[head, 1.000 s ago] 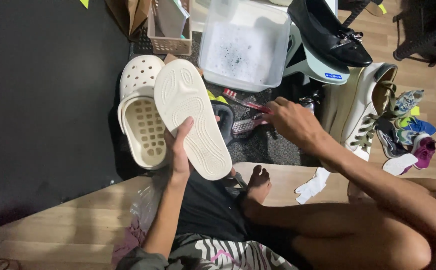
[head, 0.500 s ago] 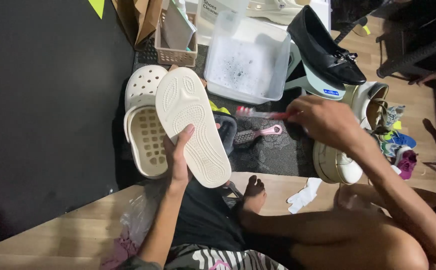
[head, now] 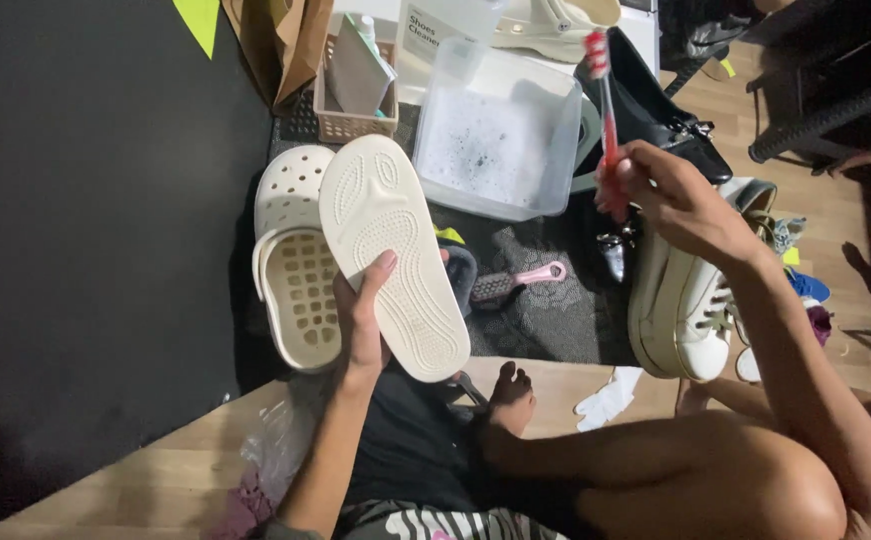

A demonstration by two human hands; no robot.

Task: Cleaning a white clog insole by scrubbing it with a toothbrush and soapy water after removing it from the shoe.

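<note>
Holding cream slipper (head: 393, 250) sole-up, left hand (head: 361, 320) clamped on it; right hand (head: 671, 200) pinching red toothbrush (head: 604, 95) upper centre; scrubbing pending.

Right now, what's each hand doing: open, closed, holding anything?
Left hand: closed on the cream shoe, sole up.
Right hand: closed on the red toothbrush, bristles up.

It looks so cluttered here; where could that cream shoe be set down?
Bare wooden floor lies at lower left, beside the black mat, itself open left of the cream clog. Around the soapy tub and white sneaker it's crowded.
</note>
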